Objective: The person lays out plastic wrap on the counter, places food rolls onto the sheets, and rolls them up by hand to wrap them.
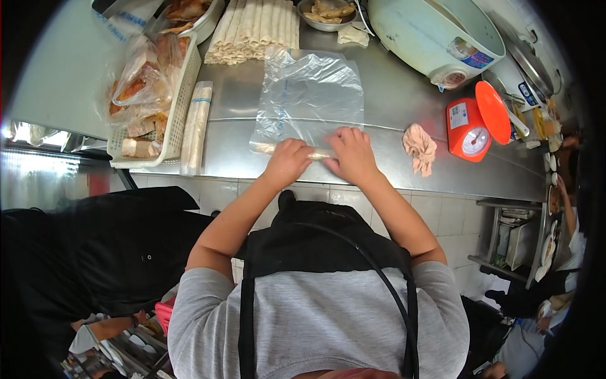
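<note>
Near the front edge of the steel table, a thin pale roll (322, 154) lies along the near end of a clear plastic sheet (312, 95). My left hand (289, 163) is closed over the left part of this roll, its fingers curled. At the right end, my right hand (353, 155) presses down with bent fingers and grips it too. Beyond the hands the plastic spreads flat but wrinkled towards a stack of long pale rolls (255, 28). Left of the sheet lies a bundle of similar rolls in plastic (197, 126).
A cream basket (183, 101) with bagged brown food stands at the left. To the right are a crumpled pink cloth (420, 150) and an orange scale (468, 132). Behind are a metal bowl (328, 25) and a large pale green tub (404, 25). Other people stand at both sides.
</note>
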The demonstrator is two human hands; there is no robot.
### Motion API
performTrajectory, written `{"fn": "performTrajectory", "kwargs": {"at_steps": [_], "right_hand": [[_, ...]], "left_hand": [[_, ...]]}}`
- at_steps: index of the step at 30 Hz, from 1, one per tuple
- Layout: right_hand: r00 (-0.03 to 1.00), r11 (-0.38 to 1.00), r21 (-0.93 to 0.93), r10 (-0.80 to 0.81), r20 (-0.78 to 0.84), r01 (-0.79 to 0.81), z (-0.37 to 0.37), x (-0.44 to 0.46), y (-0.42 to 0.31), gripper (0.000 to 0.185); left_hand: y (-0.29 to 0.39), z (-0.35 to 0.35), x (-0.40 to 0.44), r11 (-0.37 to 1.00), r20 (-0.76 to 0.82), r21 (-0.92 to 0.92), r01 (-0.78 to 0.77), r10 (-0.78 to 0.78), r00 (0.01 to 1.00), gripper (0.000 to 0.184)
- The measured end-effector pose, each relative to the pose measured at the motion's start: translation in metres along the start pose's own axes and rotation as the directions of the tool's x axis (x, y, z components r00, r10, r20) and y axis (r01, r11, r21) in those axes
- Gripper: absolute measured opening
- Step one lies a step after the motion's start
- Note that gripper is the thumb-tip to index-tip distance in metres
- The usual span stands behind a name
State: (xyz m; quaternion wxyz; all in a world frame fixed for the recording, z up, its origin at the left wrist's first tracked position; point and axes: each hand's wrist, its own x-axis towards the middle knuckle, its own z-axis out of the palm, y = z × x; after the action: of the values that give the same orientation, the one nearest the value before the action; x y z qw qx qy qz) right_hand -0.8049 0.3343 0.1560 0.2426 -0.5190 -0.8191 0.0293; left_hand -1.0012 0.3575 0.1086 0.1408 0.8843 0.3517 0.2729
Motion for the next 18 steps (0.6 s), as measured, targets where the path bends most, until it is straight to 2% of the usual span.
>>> {"fn": "performTrajectory", "kwargs": {"at_steps": [3, 6, 9, 10, 12, 13, 15, 18], "right_hand": [[0.973, 0.991, -0.09, 0.112, 0.203, -0.095, 0.014, -0.017, 0.009, 0.034], [0.974, 0.99, 0.046, 0.12, 0.19, -0.131, 0.02, -0.024, 0.02, 0.028], [0.983, 0.982, 0.122, 0.129, 0.131, -0.145, 0.023, -0.023, 0.026, 0.025], [0.981, 0.979, 0.137, 0.132, 0.141, -0.151, 0.023, -0.022, 0.027, 0.025], [0.976, 0.971, 0.172, 0.141, 0.167, -0.169, 0.022, -0.023, 0.029, 0.024], [0.983, 0.976, 0.148, 0.141, 0.115, -0.157, 0.025, -0.025, 0.029, 0.026], [0.99, 0.986, 0.095, 0.14, 0.002, -0.139, 0.03, -0.026, 0.03, 0.028], [0.976, 0.974, 0.063, 0.214, 0.04, -0.217, 0.026, -0.024, 0.028, 0.027]], "left_hand": [[-0.006, -0.003, 0.003, 0.999, 0.047, -0.037, 0.003, -0.002, 0.999, 0.035], [-0.01, -0.014, 0.003, 0.997, 0.061, -0.071, 0.012, -0.008, 0.998, 0.035], [-0.024, -0.029, -0.008, 0.972, 0.089, -0.01, 0.233, -0.231, 0.969, 0.037], [-0.029, -0.035, -0.012, 0.97, 0.077, -0.017, 0.242, -0.24, 0.968, 0.034], [-0.039, -0.044, -0.013, 0.992, -0.002, 0.066, 0.109, -0.109, 0.994, 0.031], [-0.043, -0.048, -0.013, 0.993, -0.032, 0.109, 0.045, -0.041, 0.999, 0.03], [-0.047, -0.052, -0.009, 0.987, -0.034, 0.155, 0.041, -0.036, 0.999, 0.028], [-0.062, -0.048, -0.006, 0.986, 0.013, 0.166, 0.012, -0.015, 1.0, 0.028]]}}
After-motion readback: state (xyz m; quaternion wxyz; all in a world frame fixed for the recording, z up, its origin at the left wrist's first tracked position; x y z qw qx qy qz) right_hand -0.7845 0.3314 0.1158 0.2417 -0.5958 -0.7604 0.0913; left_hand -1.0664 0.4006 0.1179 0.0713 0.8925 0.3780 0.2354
